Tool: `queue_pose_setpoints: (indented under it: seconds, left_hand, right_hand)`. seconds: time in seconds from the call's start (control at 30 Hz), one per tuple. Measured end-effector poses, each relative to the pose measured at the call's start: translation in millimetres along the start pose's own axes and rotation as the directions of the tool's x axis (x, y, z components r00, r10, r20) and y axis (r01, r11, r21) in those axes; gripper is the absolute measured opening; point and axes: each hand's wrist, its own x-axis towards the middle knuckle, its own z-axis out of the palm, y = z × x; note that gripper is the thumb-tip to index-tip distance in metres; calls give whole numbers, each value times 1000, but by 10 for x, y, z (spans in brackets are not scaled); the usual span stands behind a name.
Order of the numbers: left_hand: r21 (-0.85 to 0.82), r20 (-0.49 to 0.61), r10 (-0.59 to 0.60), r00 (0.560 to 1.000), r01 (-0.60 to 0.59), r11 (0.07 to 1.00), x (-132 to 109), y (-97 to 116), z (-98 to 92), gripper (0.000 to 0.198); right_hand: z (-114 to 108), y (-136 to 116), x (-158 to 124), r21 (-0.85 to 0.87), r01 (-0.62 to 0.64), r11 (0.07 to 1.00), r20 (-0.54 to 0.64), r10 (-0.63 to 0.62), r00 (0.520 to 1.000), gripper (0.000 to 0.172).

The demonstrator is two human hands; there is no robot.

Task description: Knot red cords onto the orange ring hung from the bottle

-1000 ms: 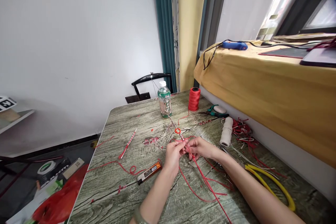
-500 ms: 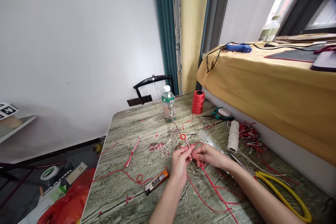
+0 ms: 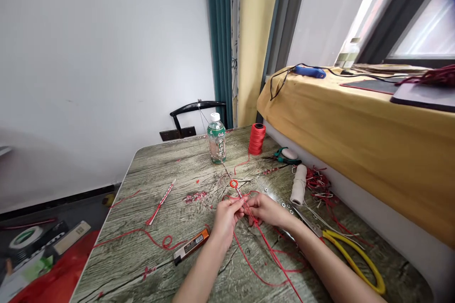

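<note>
My left hand (image 3: 227,213) pinches a red cord (image 3: 268,245) close to where a braided section begins. Right beside it, my right hand (image 3: 265,209) has its fingers closed on the same red strands, and the two hands nearly touch. Above the fingers sits a small red ring (image 3: 233,183), with a thin line running from it up toward a green-labelled drink bottle (image 3: 216,139). Loose red strands trail down from my hands over the table. The exact knot between the fingertips is hidden.
A red thread spool (image 3: 256,139), green-handled pliers (image 3: 287,155), a white string roll (image 3: 299,184) and yellow-handled scissors (image 3: 351,251) lie to the right. An orange utility knife (image 3: 192,245) and a red-white braid (image 3: 161,201) lie left. A yellow-covered ledge (image 3: 337,123) borders the table (image 3: 142,170).
The whole view has shifted, so the table and hands appear further left. Both hands keep their hold on the red cord, with little visible finger movement.
</note>
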Motion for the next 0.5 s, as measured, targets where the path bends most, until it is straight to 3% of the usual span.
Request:
queue_pose_setpoints:
  seconds: [0.3, 0.5]
  left_hand:
    - [-52, -14, -37, 999, 37, 998, -67, -15, -30, 20]
    - [-38, 46, 12, 999, -10, 999, -125, -42, -84, 20]
  right_hand:
    - [64, -14, -28, -120, 20, 993, -51, -27, 998, 32]
    - [100, 6, -48, -43, 11, 999, -56, -13, 998, 21]
